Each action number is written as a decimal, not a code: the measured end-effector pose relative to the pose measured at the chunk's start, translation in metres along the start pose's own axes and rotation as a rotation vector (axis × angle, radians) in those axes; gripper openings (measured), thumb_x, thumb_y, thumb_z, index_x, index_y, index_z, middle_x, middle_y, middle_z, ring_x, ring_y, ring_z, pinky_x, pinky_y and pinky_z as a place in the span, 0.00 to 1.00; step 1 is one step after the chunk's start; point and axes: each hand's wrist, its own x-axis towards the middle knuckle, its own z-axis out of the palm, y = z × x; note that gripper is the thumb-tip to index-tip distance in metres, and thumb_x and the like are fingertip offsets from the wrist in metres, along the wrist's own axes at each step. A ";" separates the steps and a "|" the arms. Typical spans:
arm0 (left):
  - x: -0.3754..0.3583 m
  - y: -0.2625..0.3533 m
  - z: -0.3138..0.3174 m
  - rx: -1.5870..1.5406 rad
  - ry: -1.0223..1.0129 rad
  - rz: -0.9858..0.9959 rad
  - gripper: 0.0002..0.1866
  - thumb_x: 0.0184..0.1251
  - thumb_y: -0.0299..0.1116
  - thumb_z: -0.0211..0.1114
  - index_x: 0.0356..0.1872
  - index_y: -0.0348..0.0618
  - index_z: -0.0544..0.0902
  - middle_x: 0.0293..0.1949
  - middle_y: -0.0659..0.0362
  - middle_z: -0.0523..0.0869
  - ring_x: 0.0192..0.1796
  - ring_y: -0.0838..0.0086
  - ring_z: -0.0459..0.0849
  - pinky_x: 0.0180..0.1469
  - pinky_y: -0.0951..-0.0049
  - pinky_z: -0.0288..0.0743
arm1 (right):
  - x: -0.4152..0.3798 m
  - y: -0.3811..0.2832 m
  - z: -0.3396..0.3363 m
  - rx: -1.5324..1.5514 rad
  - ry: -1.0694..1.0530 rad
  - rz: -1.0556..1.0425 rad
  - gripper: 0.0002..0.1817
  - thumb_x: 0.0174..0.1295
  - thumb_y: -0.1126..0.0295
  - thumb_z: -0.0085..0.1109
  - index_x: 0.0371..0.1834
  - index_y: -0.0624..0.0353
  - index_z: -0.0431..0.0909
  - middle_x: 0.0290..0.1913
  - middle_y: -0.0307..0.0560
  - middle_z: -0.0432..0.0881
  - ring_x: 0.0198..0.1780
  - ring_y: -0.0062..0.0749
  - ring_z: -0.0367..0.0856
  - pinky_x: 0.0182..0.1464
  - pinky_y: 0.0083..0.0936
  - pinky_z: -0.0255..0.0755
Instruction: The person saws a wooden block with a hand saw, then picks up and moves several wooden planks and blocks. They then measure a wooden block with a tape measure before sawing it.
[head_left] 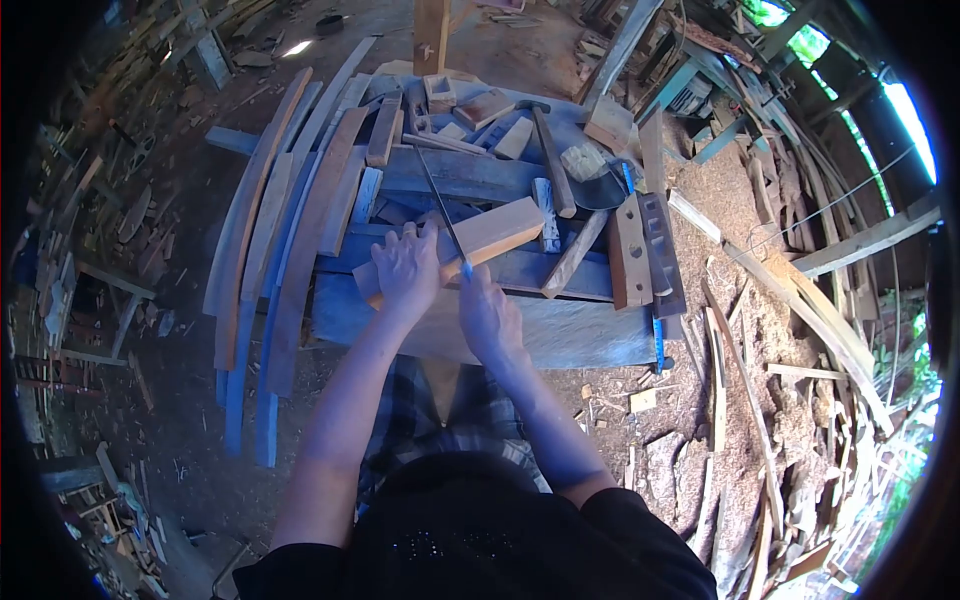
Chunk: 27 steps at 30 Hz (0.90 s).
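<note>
A pale wooden block (pixel 503 228) lies at a slant across the workbench (pixel 590 342). My left hand (pixel 406 262) grips its left part from above, fingers over the top. In my right hand (pixel 490 318), closed around its handle end, is a handsaw (pixel 440 200). Its thin blade appears almost edge-on, crosses the block just right of my left hand and points away from me to the left. A bit of blue shows where the blade meets my right fist; the rest of the handle is hidden.
Long curved boards (pixel 262 225) overhang the bench's left side. A hammer (pixel 552 165), offcuts (pixel 514 139) and a small wooden box (pixel 439 95) lie toward the back. A block with holes (pixel 630 255) stands at the right edge. Scrap wood and sawdust (pixel 725 200) cover the ground at right.
</note>
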 end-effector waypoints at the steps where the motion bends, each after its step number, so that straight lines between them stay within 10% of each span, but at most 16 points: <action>1: -0.001 0.000 0.001 0.008 0.018 0.014 0.30 0.42 0.37 0.80 0.49 0.48 0.77 0.47 0.54 0.83 0.52 0.58 0.81 0.51 0.52 0.71 | -0.008 0.002 -0.002 0.001 0.006 0.000 0.11 0.74 0.63 0.46 0.39 0.60 0.64 0.26 0.59 0.82 0.29 0.53 0.86 0.27 0.41 0.81; 27: 0.002 0.000 0.001 0.017 -0.058 -0.010 0.35 0.42 0.38 0.81 0.55 0.47 0.77 0.50 0.53 0.82 0.56 0.56 0.79 0.55 0.49 0.70 | -0.027 0.006 -0.005 -0.019 -0.044 0.056 0.10 0.73 0.65 0.47 0.39 0.61 0.65 0.26 0.57 0.83 0.28 0.53 0.86 0.27 0.42 0.81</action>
